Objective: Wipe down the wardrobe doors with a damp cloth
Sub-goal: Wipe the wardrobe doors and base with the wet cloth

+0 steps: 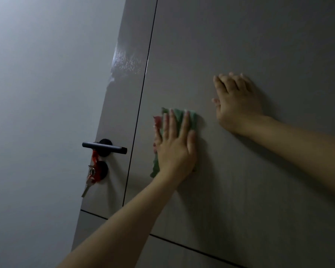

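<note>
A grey wardrobe door (249, 45) fills the right half of the view. My left hand (175, 149) lies flat on a green and red cloth (179, 115) and presses it against this door, fingers straight and pointing up. The cloth sticks out above the fingertips and along the left side of the hand. My right hand (238, 105) rests on the same door, higher and to the right, with its fingers spread and nothing in it. A narrower grey door panel (132, 55) to the left shows a shiny damp patch (127, 61).
A black lever handle (104, 147) sits on the left panel, with a bunch of keys (91, 176) on a red tag hanging from the lock below it. A pale wall (37, 93) takes up the far left. Dark horizontal gaps (191, 248) separate the lower panels.
</note>
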The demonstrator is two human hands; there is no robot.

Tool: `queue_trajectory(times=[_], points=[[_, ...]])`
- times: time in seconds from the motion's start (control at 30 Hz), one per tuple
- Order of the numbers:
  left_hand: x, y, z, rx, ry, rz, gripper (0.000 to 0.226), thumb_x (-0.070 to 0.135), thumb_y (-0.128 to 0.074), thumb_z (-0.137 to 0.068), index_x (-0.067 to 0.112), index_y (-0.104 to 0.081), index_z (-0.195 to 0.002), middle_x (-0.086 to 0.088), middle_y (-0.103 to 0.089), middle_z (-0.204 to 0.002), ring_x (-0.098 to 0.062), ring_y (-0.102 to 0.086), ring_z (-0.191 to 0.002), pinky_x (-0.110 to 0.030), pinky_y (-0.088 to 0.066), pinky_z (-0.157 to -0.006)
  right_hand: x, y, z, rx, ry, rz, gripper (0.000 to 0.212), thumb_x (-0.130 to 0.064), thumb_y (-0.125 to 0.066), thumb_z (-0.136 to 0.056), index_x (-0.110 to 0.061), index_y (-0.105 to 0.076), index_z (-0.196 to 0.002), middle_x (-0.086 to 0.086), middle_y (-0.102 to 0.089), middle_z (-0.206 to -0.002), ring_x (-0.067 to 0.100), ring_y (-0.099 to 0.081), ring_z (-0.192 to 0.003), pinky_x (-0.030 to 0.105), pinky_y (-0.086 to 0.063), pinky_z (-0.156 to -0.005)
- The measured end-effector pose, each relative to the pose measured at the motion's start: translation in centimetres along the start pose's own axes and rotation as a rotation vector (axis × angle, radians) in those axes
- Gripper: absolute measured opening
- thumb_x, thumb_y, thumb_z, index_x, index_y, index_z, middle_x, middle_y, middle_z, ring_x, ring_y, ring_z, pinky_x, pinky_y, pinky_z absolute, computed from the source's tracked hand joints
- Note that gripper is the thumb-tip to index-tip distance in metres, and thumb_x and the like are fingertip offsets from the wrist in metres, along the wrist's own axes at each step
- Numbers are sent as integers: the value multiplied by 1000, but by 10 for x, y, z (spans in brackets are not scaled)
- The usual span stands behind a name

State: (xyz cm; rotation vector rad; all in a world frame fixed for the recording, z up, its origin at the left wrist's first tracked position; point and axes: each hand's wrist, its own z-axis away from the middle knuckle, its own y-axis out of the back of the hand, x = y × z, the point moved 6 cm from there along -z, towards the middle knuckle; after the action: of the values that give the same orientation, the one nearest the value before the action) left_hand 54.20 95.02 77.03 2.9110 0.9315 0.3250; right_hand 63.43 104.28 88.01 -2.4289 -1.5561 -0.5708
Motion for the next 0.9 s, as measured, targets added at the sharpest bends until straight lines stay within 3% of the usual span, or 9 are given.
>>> queue_trajectory(times=[0.1,0.17,0.33,0.37,0.53,0.67,0.73,0.83,0.9], points=[[50,-16,57,-14,-366,-68,52,49,-10,-100,34,-8,-149,-4,-5,-159,-18,8,-147,-48,1,-117,13,18,13,-4,117,8,70,-35,-16,-85,1,-44,-138,20,-48,-138,38,-41,-129,41,-13,-113],[53,-17,52,-25,-485,-102,50,47,-13,-101,35,-12,-149,-4,-10,-159,-20,-2,-147,-48,-1,-118,27,37,31,64,179,62,58,-28,-27,-86,1,-54,-129,21,-57,-125,39,-50,-117,41,-19,-107],[31,-1,-25,29,-70,-51,55,51,-2,-92,37,1,-145,0,-1,-160,-14,7,-147,-40,8,-118,88,78,81,71,107,129,52,-32,-37,-84,-4,-60,-121,21,-59,-113,38,-47,-101,44,-33,-82],[41,-5,-20,22,-52,-47,56,50,0,-91,36,3,-145,-1,1,-160,-14,9,-146,-42,7,-118,98,82,91,56,100,155,52,-32,-37,-83,-4,-61,-120,22,-59,-113,39,-48,-100,45,-36,-81],[142,-31,73,-12,-458,-23,54,45,-23,-99,30,-18,-150,-7,-13,-159,-23,-6,-147,-51,-3,-117,132,90,119,-86,106,182,51,-31,-37,-84,-5,-63,-120,21,-63,-113,41,-58,-93,47,-45,-80],[148,-32,64,-19,-659,-55,51,42,-25,-99,31,-25,-148,-6,-21,-157,-24,-15,-146,-49,-8,-118,140,93,134,-119,125,150,51,-28,-34,-86,-5,-63,-121,16,-63,-122,37,-61,-102,45,-43,-89],[138,-26,29,39,-545,-41,52,43,-24,-97,30,-27,-148,-7,-24,-156,-23,-18,-145,-46,-8,-118,148,99,138,-99,99,142,50,-27,-34,-86,-6,-65,-119,17,-63,-121,37,-62,-103,46,-42,-93],[135,-25,-2,57,-202,-55,56,46,-10,-96,33,-11,-150,-3,-8,-160,-18,0,-147,-45,2,-118,163,107,141,-87,51,99,50,-27,-32,-86,-8,-66,-119,16,-64,-121,37,-62,-103,43,-40,-92],[159,-29,14,55,-207,-40,57,46,-13,-96,30,-13,-150,-6,-9,-160,-21,-1,-147,-49,1,-118,167,105,144,-100,64,82,51,-27,-32,-86,-9,-65,-121,14,-62,-124,36,-61,-107,41,-40,-92]])
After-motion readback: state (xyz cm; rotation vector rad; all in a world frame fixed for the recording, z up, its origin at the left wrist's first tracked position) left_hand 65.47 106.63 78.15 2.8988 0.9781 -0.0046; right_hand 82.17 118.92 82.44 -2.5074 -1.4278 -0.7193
